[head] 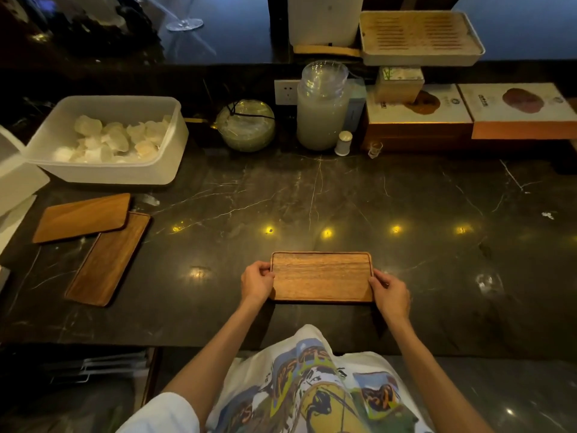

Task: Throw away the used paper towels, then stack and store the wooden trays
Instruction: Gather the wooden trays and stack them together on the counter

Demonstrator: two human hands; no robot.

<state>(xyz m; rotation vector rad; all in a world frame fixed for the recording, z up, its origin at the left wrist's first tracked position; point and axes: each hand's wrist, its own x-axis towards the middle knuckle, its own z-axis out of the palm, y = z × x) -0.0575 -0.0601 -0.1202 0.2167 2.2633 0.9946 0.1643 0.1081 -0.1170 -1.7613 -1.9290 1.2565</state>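
We grip a wooden tray by its short ends on the dark counter, left hand and right hand pinching its rims, two more trays far left.

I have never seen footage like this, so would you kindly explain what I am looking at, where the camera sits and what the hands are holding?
There is no machine here: a person wears one wide-angle camera on the head, looking down at their own bare arms. The left hand and right hand each take a short end of a wooden tray in their grip; it lies on or just above the dark marble counter. To the left lie two more wooden trays, overlapping at a corner. Behind them stands a white tub holding pale crumpled pieces, perhaps paper towels. Jars and boxes line the back.
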